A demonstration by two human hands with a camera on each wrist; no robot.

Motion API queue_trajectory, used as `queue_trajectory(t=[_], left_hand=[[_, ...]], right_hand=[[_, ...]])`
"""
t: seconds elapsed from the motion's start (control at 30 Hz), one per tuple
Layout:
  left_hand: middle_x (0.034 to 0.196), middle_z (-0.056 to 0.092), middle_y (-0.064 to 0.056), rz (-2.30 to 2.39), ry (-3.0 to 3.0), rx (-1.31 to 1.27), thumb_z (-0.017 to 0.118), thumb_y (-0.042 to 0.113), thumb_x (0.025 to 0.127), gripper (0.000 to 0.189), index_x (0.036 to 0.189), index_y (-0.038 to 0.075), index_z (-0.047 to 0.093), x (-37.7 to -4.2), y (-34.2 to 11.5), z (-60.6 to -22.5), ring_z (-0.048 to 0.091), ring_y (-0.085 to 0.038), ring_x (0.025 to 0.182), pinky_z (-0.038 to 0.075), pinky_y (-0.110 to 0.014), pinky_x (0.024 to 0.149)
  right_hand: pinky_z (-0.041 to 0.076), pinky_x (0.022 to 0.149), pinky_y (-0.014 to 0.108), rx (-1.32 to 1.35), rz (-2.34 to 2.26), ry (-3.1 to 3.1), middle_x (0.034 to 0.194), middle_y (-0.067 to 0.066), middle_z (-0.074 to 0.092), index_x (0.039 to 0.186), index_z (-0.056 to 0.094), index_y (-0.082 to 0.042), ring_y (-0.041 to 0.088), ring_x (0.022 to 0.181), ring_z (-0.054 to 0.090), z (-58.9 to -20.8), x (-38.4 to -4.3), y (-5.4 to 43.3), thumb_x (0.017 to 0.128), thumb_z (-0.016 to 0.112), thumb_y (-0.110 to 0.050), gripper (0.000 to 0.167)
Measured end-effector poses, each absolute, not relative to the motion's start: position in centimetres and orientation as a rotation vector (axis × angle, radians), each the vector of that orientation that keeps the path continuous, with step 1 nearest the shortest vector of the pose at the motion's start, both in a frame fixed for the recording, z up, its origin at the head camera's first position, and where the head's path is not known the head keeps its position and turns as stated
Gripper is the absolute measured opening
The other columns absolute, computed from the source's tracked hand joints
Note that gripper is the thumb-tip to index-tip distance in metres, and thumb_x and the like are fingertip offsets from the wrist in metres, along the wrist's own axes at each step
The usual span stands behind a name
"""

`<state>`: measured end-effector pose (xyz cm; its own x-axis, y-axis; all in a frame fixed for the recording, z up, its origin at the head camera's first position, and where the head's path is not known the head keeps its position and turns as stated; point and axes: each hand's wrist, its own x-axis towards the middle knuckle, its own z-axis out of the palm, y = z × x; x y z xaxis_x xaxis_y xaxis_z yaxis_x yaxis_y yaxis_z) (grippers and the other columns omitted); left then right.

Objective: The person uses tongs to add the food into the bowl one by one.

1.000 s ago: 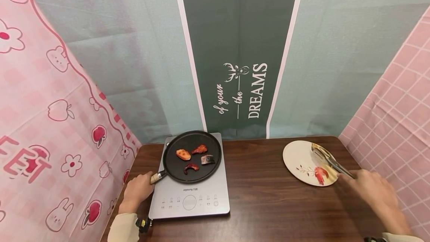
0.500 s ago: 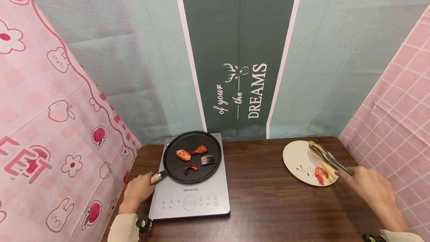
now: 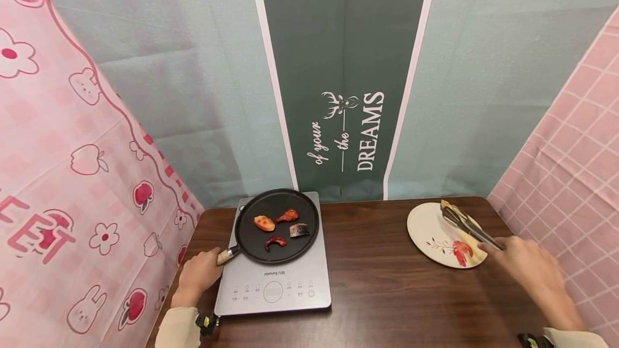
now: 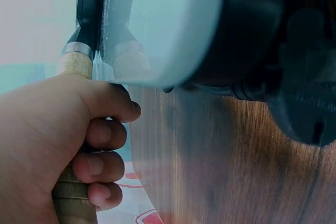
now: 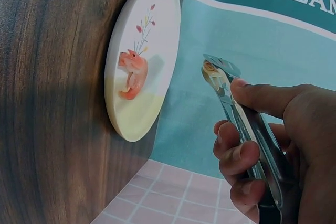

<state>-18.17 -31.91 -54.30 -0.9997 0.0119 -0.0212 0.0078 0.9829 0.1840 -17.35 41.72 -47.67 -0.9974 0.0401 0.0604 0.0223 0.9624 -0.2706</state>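
My left hand [image 3: 200,274] grips the wooden handle [image 4: 73,198] of a round black frying pan [image 3: 256,240] that sits on a silver induction cooker [image 3: 314,267]. In the pan lie a chicken drumstick [image 3: 288,215], an orange-brown oval piece [image 3: 264,223], a piece of fish with dark skin [image 3: 299,229] and a curled red tentacle [image 3: 275,242]. My right hand [image 3: 527,270] holds metal tongs [image 5: 252,140] above the plate [image 3: 425,219]. Something small and yellowish shows at their tips; I cannot tell what. A pink-red shrimp [image 5: 135,74] lies on the plate.
A dark wooden table [image 3: 372,262] bears everything. Behind it hangs a green curtain with lettering [image 3: 371,130]. Pink patterned cloth [image 3: 96,197] walls the left side, and pink tiled cloth [image 3: 570,176] the right.
My right hand and the tongs have shifted slightly left over the plate, and the tong tips have moved toward its far rim. The left hand, pan and food have stayed put.
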Motion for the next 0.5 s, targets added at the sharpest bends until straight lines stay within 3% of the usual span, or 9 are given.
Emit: queue_trajectory(t=[0.17, 0.5], left_hand=[[0.092, 0.075, -0.021, 0.283, 3.116, 0.020, 0.076, 0.014, 0.086, 0.040, 0.122, -0.003, 0.069, -18.2, -31.9, -54.3, 0.071, -0.040, 0.073, 0.053, -0.058, 0.063], [0.097, 0.076, -0.022, 0.293, 3.103, 0.010, 0.075, 0.014, 0.087, 0.043, 0.126, -0.003, 0.068, -18.2, -31.9, -54.4, 0.072, -0.039, 0.075, 0.054, -0.058, 0.066]], right_hand=[[0.044, 0.055, 0.058, -0.055, 0.411, -3.032, 0.106, 0.042, 0.068, 0.126, 0.074, -0.003, 0.064, 0.086, 0.065, -47.5, -17.4, 41.4, 0.102, 0.061, -0.060, 0.063], [0.044, 0.055, 0.061, -0.081, 0.409, -3.046, 0.113, 0.044, 0.066, 0.129, 0.073, -0.004, 0.067, 0.092, 0.064, -47.3, -17.7, 40.6, 0.102, 0.059, -0.063, 0.067]])
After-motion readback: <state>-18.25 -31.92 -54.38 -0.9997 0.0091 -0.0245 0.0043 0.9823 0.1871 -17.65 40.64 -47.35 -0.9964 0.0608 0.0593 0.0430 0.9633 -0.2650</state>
